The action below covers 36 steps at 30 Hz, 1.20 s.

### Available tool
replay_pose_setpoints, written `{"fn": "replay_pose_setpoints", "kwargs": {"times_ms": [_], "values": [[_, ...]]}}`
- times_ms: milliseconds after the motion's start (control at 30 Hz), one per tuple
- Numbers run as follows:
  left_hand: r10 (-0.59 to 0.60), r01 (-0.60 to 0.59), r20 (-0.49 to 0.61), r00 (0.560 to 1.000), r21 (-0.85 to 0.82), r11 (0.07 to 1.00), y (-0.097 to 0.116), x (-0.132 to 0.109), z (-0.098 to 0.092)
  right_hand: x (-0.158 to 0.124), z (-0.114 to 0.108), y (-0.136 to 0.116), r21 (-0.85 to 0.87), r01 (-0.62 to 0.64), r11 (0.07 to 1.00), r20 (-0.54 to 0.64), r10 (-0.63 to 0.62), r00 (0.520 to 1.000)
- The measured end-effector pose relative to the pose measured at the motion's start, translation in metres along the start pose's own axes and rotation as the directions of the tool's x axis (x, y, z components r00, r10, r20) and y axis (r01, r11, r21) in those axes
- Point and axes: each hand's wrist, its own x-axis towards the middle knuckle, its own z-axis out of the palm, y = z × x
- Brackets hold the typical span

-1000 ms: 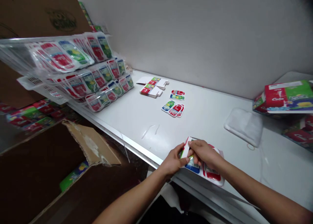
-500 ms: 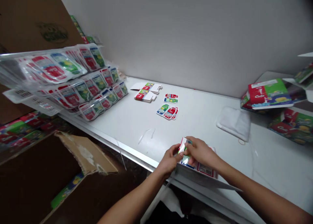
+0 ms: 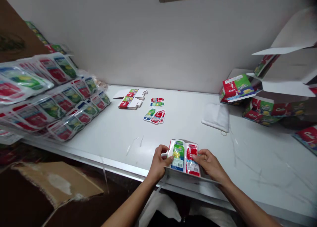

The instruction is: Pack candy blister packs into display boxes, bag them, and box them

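An open printed carton lies at the table's front edge, its front flap hanging toward me. Inside it, side by side, are a green bottle-shaped sachet and a red bottle-shaped sachet. My left hand is closed around the carton's left side, thumb over the edge by the green sachet. On the right side my right hand grips the carton, its thumb touching the red sachet. Some fingertips are hidden behind the carton walls.
Loose bottle-shaped sachets and flat folded cartons lie farther back. Clear bins of sachets stand at left above a torn cardboard box. A white pouch and made-up cartons are at right.
My right hand has drawn back from over the left part of the carton to its right side, uncovering both sachets. My left hand stays on the left side. The view has turned right.
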Motion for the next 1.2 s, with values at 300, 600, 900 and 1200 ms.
{"fn": "replay_pose_setpoints", "kwargs": {"times_ms": [300, 600, 900, 1200], "values": [[0.307, -0.403, 0.277, 0.911, 0.433, 0.806, 0.017, -0.003, -0.020, -0.007, 0.006, -0.008, -0.574, 0.241, 0.782, 0.020, -0.281, 0.960], [0.122, -0.477, 0.586, 0.801, 0.502, 0.721, 0.047, -0.017, -0.049, 0.002, -0.041, -0.015, -0.281, 0.222, 0.934, 0.192, -0.172, 0.966], [0.073, -0.398, 0.566, 0.821, 0.477, 0.784, 0.030, -0.013, -0.044, 0.075, -0.076, -0.082, -0.414, 0.106, 0.904, 0.801, 0.307, 0.514], [-0.026, -0.293, 0.564, 0.825, 0.467, 0.835, 0.035, -0.017, -0.039, 0.078, -0.076, -0.067, -0.572, 0.020, 0.820, 0.779, 0.536, 0.326]]}}
